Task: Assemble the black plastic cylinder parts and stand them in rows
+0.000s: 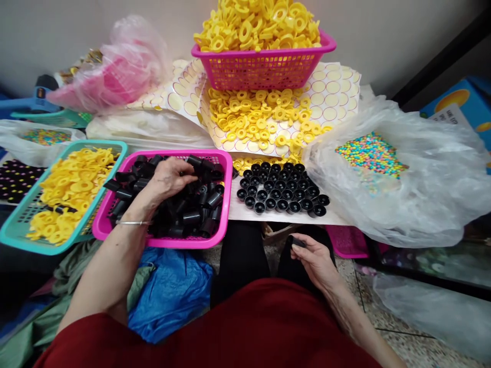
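My left hand (172, 176) reaches into a pink basket (228, 194) heaped with black plastic cups (192, 217). Its fingers are curled together among them, and whatever lies between the fingertips is hidden. Low in front of the table edge, above my lap, my right hand (316, 258) pinches a black plastic cup (296, 241) between thumb and fingers. Just beyond that hand, several similar black cups (282, 191) stand close together on the white tabletop, open ends up.
A pink basket (264, 66) piled with yellow plastic rings stands at the back, above loose yellow rings (264, 117) on printed sheets. To the left is a turquoise basket (115, 145) of yellow pieces. A clear bag (429, 189) with colourful beads (372, 153) lies right.
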`<state>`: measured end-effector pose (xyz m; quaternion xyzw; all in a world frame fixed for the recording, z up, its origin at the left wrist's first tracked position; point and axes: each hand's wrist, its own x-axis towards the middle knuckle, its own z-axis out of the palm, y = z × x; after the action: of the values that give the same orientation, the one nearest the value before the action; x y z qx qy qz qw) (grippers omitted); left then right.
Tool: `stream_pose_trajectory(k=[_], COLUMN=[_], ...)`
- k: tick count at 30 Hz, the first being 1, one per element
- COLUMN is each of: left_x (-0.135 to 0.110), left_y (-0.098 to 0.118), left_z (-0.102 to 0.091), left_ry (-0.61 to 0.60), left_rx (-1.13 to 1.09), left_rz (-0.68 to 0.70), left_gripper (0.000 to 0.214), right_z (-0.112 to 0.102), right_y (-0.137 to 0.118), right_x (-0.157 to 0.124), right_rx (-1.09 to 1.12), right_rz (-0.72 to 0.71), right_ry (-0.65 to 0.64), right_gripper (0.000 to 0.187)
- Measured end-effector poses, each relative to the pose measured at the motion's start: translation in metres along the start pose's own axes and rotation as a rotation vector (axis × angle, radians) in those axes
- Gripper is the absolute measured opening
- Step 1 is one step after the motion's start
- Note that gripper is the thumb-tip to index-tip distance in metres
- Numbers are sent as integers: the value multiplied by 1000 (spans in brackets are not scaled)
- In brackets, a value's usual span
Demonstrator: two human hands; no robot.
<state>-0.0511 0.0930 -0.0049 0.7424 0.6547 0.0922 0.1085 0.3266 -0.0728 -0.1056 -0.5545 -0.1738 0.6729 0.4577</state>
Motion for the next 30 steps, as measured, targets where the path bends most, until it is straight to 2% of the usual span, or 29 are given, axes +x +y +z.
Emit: stream_pose_trajectory(k=[2, 4, 7, 11, 14, 16, 19, 21, 23, 26, 30], left_x=[-3, -2, 2, 10, 11, 8, -2, -13, -27, -44, -54], left_y=[0, 0, 2, 21, 32, 30, 16, 9, 9, 20, 37], left_z=[1, 6, 14, 21, 19, 14, 4, -2, -4, -4, -2], left_ry=[-224, -335, -356, -388, -396, -360, -216, -94, -24, -29, -31], left_rx=[152, 264, 371, 484, 507, 459, 187, -134, -493, -884, -1119], left_rz=[96, 161, 167, 179, 246, 266, 227, 146, 8, -170, -234], left_gripper=[25, 35, 43, 30, 23, 21, 26, 33, 43, 54, 51], right_z=[2, 4, 6, 7, 6, 4, -1, -3, -4, 0, 9], right_y=[1, 1, 1, -1, -2, -3, -3, -2, 0, 2, 0], right_x=[1, 1, 1, -2, -6, -8, -10, -9, -9, -8, -10], right_rx=[1, -4, -13, -7, 2, 11, 19, 23, 21, 12, -30], right_rz=[14, 25, 31, 21, 3, -13, -25, -22, -16, -17, -47], right_ry=[-4, -12, -19, 0, 5, 3, 0, -4, -15, -47, -111], right_gripper=[43, 43, 43, 44, 44, 44, 45, 45, 44, 43, 41])
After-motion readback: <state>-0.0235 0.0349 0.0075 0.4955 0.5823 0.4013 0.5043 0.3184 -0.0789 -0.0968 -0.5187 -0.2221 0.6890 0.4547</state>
